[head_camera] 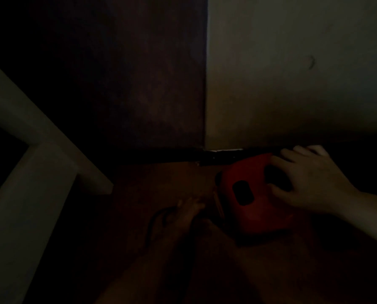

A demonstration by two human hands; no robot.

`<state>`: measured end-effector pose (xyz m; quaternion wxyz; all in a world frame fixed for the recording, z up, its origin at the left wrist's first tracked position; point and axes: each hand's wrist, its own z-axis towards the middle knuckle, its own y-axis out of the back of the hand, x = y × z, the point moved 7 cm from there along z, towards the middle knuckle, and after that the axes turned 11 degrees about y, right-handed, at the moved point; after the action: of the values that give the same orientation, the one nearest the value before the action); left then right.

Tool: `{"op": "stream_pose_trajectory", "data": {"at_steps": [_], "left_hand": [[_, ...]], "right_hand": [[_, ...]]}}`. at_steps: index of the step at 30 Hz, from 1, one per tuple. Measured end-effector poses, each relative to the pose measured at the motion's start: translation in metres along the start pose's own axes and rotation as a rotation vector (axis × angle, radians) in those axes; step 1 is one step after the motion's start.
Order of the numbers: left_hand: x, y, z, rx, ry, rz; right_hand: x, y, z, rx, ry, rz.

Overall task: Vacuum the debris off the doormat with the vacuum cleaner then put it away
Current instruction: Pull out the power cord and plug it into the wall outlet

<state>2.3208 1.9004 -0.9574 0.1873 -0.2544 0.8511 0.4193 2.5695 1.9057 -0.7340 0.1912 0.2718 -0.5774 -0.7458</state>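
You had the vacuum on the floor in a very dark corner.

A pale wall [292, 73] met a dark door [139, 73] ahead of you, and a white frame [29, 150] slanted at your left. The red vacuum [248, 200] sat on the brown floor [161, 178], close to the foot of the wall. Your right hand [310, 183] gripped its far end, fingers curled over the top. Your left hand [187, 213] lay low beside a dark cord [154, 218], too dim to tell its grip.
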Motion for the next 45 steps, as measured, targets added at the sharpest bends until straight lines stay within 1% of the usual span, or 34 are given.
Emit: {"op": "stream_pose_trajectory", "data": {"at_steps": [3,4,6,8,11,12,15,17,20,21,23,26,28,30,31,34,37,40,45], "left_hand": [[-0.01,0.031,-0.008,-0.184,0.018,-0.15],[-0.008,0.049,-0.021,-0.251,-0.036,-0.198],[-0.007,0.089,-0.042,-0.332,-0.087,-0.231],[-0.016,0.13,-0.064,-0.382,-0.12,-0.26],[-0.048,0.181,-0.102,-0.36,-0.177,-0.502],[-0.06,0.195,-0.116,-0.375,-0.218,-0.554],[-0.094,0.232,-0.153,-0.454,-0.308,-0.602],[-0.112,0.252,-0.173,-0.476,-0.327,-0.628],[-0.136,0.283,-0.197,-0.501,-0.324,-0.731],[-0.144,0.292,-0.204,-0.495,-0.321,-0.784],[-0.163,0.309,-0.217,-0.468,-0.324,-0.856],[-0.195,0.337,-0.234,-0.472,-0.37,-0.919],[-0.216,0.36,-0.245,-0.561,-0.39,-0.892],[-0.233,0.383,-0.26,-0.677,-0.37,-0.829],[-0.24,0.394,-0.269,-0.73,-0.359,-0.79],[-0.252,0.422,-0.295,-0.88,-0.312,-0.667],[-0.25,0.447,-0.309,-1.023,-0.253,-0.619],[-0.252,0.468,-0.323,-1.145,-0.228,-0.543],[-0.26,0.494,-0.349,-1.269,-0.272,-0.416]], "right_hand": [[0.0,-0.002,0.001,0.014,0.008,0.0],[0.0,-0.001,0.001,0.023,0.005,0.001],[0.0,0.0,0.0,0.044,-0.009,-0.007],[0.0,0.0,0.0,0.094,-0.03,-0.009],[0.0,0.003,0.002,0.164,-0.065,-0.001],[0.001,0.002,0.001,0.197,-0.074,0.011],[-0.002,0.0,-0.003,0.339,-0.113,0.045],[-0.001,0.009,0.003,0.416,-0.101,0.046],[-0.006,0.041,0.03,0.342,-0.054,0.086],[-0.009,0.06,0.043,0.289,-0.044,0.101],[-0.025,0.101,0.071,0.064,-0.068,0.131],[-0.041,0.174,0.116,-0.244,0.013,0.266],[-0.043,0.236,0.142,-0.418,0.108,0.226],[-0.045,0.297,0.159,-0.528,0.182,0.113],[-0.048,0.322,0.165,-0.576,0.21,0.096],[-0.056,0.384,0.184,-0.678,0.254,0.111],[-0.058,0.417,0.201,-0.727,0.292,0.104],[-0.057,0.428,0.217,-0.739,0.339,0.068],[-0.064,0.433,0.239,-0.745,0.317,0.082]]}}
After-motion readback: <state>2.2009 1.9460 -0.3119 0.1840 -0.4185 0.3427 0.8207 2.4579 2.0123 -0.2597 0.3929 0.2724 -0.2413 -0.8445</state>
